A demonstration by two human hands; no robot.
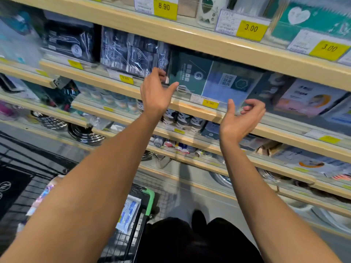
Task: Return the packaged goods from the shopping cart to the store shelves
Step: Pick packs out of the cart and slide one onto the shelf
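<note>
We see wooden store shelves (199,41) filling most of the frame, running in tiers from upper left down to lower right, with yellow price tags (251,29) clipped along their front edges. Across the bottom, our two bare forearms reach up from the lower corners toward the middle tier. At the bottom centre and lower left sits the shopping cart (133,230), a black wire basket with a green corner piece; a blue and white packet (128,211) lies inside it, and a shiny, iridescent packet (44,194) shows at the left, partly hidden by our left arm.

On the middle shelf, just above centre, stands the green and blue package (212,78), upright and leaning slightly back, its lower edge behind the shelf's clear front rail and a yellow 9.90 tag (209,103). To its left stand dark packaged goods (133,56) wrapped in glossy film.

Our left hand (155,92) is at the package's left edge, fingers curled near its upper left corner and thumb stretched against its front; blur keeps us from telling whether it truly grips it. Our right hand (240,120) hovers below the package's lower right corner, half open, palm turned inward, fingers loosely curled, holding nothing.
</note>
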